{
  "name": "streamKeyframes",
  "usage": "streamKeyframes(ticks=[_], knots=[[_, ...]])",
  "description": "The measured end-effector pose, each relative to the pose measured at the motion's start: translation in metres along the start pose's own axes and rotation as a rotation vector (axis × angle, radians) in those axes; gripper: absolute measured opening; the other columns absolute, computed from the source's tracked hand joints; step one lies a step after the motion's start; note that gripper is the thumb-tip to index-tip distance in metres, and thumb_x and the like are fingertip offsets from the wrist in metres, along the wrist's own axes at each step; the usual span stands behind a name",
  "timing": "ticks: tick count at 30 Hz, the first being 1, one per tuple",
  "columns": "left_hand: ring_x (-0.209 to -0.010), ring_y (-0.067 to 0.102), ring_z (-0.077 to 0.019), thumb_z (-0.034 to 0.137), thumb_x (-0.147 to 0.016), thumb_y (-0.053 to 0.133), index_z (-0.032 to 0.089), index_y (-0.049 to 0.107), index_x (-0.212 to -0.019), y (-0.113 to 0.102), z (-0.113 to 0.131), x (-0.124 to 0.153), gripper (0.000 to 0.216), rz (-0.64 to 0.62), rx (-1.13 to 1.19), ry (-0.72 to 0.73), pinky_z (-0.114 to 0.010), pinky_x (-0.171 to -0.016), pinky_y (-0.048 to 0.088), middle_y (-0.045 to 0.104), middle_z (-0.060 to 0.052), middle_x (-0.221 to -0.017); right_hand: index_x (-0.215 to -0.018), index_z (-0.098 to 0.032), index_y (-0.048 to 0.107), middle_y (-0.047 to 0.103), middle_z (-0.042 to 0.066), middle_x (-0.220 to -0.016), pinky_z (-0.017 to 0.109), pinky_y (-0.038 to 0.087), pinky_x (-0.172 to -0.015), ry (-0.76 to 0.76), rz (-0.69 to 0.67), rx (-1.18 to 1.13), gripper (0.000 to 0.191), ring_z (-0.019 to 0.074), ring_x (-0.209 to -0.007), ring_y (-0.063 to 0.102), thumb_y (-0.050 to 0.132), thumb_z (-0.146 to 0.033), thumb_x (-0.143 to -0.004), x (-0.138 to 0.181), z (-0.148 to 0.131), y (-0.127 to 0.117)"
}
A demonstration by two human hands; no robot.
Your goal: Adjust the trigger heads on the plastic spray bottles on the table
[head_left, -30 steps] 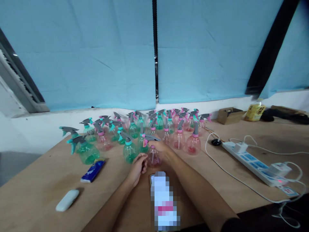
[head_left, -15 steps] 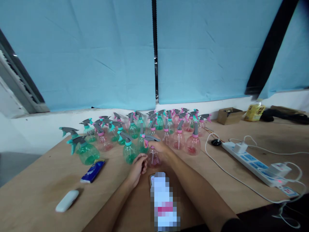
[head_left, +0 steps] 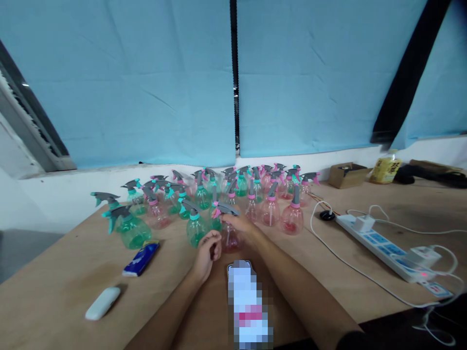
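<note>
My right hand (head_left: 235, 221) is closed around the neck of a clear pink spray bottle (head_left: 231, 241), just under its grey and pink trigger head. The bottle is upright, with its nozzle to the left; a little pinkish liquid shows low inside. Left of it, my left hand (head_left: 208, 253) is loosely curled with the thumb near the fingertips, and I see nothing in it. A green spray bottle (head_left: 196, 229) stands just behind that hand. More pink and green spray bottles, such as this pink one (head_left: 292, 218), stand behind and to both sides.
A phone with a blurred screen (head_left: 250, 304) lies between my forearms. On the left are a blue packet (head_left: 141, 259) and a white case (head_left: 102, 303). To the right lie a power strip (head_left: 386, 248) with cables, a cardboard box (head_left: 348, 176) and a yellow-labelled bottle (head_left: 386, 170).
The held pink spray bottle has shifted slightly left with my right hand, and its head is turned a little. My left hand has barely moved, staying curled.
</note>
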State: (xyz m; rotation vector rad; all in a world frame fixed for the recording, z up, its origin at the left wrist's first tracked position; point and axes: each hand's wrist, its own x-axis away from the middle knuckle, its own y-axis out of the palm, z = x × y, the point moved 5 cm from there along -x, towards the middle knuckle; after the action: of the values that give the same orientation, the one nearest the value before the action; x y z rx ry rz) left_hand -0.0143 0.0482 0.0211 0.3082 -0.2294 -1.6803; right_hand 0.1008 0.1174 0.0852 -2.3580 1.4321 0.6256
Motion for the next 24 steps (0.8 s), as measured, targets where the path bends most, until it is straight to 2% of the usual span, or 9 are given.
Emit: streamKeyframes(ticks=[2,4,7,9,12,17,20,24], knots=[[-0.035,0.027,-0.0053,0.033,-0.076,0.063,0.019,0.051,-0.068,0.005,0.005,0.004,0.021,-0.073,-0.002,0.032,-0.020,-0.042,0.019,0.036,0.009,-0.041,-0.088,-0.020,0.070,0.067,0.001,-0.080,0.024,0.040,-0.059,-0.001,-0.003,-0.003,0.019,0.0123,-0.064,0.052,0.062,-0.031,-0.076,0.001,0.000,0.001],[-0.036,0.031,-0.0065,0.034,-0.076,0.062,0.018,0.054,-0.063,0.010,0.006,0.009,0.022,-0.141,-0.022,0.027,-0.022,-0.044,0.023,0.039,0.007,-0.039,-0.092,-0.020,0.070,0.067,0.002,-0.081,0.024,0.041,-0.060,-0.009,0.016,0.008,0.025,0.0122,-0.064,0.052,0.063,-0.041,-0.081,0.003,0.003,-0.001],[-0.037,0.034,-0.0077,0.034,-0.072,0.063,0.017,0.056,-0.059,0.016,0.003,0.015,0.022,-0.212,-0.073,-0.021,-0.024,-0.046,0.025,0.043,0.004,-0.040,-0.094,-0.020,0.067,0.061,0.001,-0.073,0.026,0.041,-0.063,-0.028,0.114,0.039,0.035,0.0130,-0.064,0.051,0.056,-0.052,-0.087,0.006,0.009,-0.007],[-0.038,0.035,-0.0081,0.034,-0.070,0.063,0.017,0.057,-0.057,0.018,0.000,0.016,0.022,-0.220,-0.126,-0.049,-0.024,-0.047,0.025,0.046,0.003,-0.042,-0.093,-0.020,0.064,0.056,-0.001,-0.067,0.026,0.041,-0.065,-0.046,0.195,0.041,0.036,0.0132,-0.063,0.049,0.052,-0.054,-0.089,0.007,0.012,-0.011],[-0.040,0.035,-0.0081,0.036,-0.071,0.063,0.017,0.058,-0.059,0.016,-0.003,0.012,0.023,-0.166,-0.206,-0.056,-0.023,-0.045,0.022,0.047,0.003,-0.045,-0.089,-0.021,0.060,0.050,-0.002,-0.069,0.026,0.040,-0.066,-0.084,0.295,0.079,0.031,0.0135,-0.065,0.046,0.053,-0.051,-0.088,0.004,0.006,-0.015],[-0.039,0.036,-0.0080,0.038,-0.073,0.059,0.018,0.059,-0.063,0.006,-0.008,0.002,0.023,0.005,-0.322,-0.063,-0.020,-0.041,0.019,0.045,0.005,-0.046,-0.075,-0.020,0.060,0.048,0.000,-0.076,0.028,0.039,-0.074,-0.240,0.478,0.289,0.025,0.0154,-0.076,0.047,0.059,-0.042,-0.085,0.002,-0.042,-0.023],[-0.038,0.037,-0.0077,0.042,-0.075,0.059,0.017,0.062,-0.067,0.002,-0.012,0.000,0.026,0.049,-0.354,-0.091,-0.020,-0.040,0.019,0.046,0.005,-0.047,-0.077,-0.019,0.061,0.046,0.002,-0.077,0.029,0.039,-0.076,-0.272,0.617,0.310,0.026,0.0172,-0.079,0.045,0.055,-0.042,-0.089,0.008,-0.080,-0.024],[-0.037,0.037,-0.0078,0.043,-0.076,0.059,0.017,0.063,-0.072,0.001,-0.015,-0.002,0.026,0.053,-0.382,-0.094,-0.020,-0.040,0.019,0.047,0.006,-0.047,-0.091,-0.020,0.063,0.049,0.004,-0.082,0.031,0.040,-0.080,-0.287,0.598,0.264,0.028,0.0191,-0.087,0.046,0.049,-0.044,-0.093,0.013,-0.118,0.000]])
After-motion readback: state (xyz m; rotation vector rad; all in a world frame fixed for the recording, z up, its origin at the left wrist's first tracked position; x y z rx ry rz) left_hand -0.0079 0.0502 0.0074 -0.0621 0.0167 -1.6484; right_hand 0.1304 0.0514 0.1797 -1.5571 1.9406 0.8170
